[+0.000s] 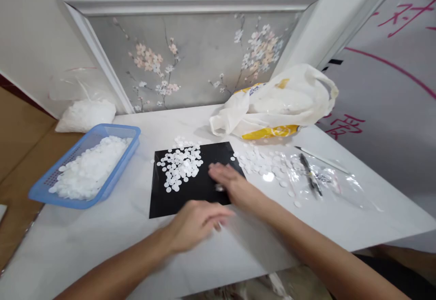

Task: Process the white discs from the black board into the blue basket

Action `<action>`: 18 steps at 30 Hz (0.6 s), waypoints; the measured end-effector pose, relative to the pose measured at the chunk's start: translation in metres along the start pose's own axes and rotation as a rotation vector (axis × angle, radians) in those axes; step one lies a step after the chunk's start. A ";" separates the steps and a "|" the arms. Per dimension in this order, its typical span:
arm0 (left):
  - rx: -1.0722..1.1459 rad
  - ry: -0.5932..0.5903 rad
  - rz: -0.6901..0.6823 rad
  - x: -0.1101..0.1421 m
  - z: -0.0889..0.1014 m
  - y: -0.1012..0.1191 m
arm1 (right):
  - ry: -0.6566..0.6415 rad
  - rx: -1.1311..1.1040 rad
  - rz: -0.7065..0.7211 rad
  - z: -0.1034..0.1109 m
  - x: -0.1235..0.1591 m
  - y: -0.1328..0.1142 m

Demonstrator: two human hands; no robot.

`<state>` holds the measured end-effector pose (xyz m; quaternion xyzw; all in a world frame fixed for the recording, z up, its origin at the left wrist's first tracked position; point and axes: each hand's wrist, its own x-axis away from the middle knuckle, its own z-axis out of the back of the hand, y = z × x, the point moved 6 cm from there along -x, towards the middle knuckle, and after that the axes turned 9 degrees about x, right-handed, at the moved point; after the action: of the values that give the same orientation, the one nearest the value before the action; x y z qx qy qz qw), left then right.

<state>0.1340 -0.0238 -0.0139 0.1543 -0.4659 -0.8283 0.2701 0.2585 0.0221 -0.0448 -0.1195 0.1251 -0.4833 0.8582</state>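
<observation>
A black sheet [197,200] lies on the white table, with many small white round discs [182,166] spread over its left half. Over the sheet's right side is my right hand [233,184], its fingers stretched out low above or on the surface. A small pale spot shows beneath that hand; I cannot make out what it is. My left hand [197,223] hovers at the sheet's near edge, fingers pointing right and smeared by motion, so their grip is unclear. More white discs [260,161] are scattered to the right of the sheet.
At the left stands a blue plastic basket [119,168] heaped with white discs, with a clear bag of white pieces [86,116] behind it. A white and yellow plastic bag [282,105] sits at the back right. Near the right edge lie a black pen [310,175] and clear plastic bag [350,191].
</observation>
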 end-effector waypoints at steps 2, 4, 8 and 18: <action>-0.188 0.349 0.100 0.011 0.052 -0.028 | 0.107 0.122 -0.308 0.003 -0.001 0.028; -0.416 0.521 0.193 0.012 0.092 -0.052 | 0.174 0.146 -0.354 0.007 -0.009 0.032; -0.605 0.496 0.333 -0.024 0.139 -0.097 | 0.152 -0.027 -0.090 0.009 -0.060 0.004; -0.624 0.268 0.110 -0.049 0.135 -0.111 | 0.081 -0.081 0.003 -0.005 -0.135 -0.011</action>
<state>0.0713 0.1443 -0.0389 0.1463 -0.1581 -0.8875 0.4073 0.1803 0.1320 -0.0329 -0.1343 0.1793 -0.4808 0.8477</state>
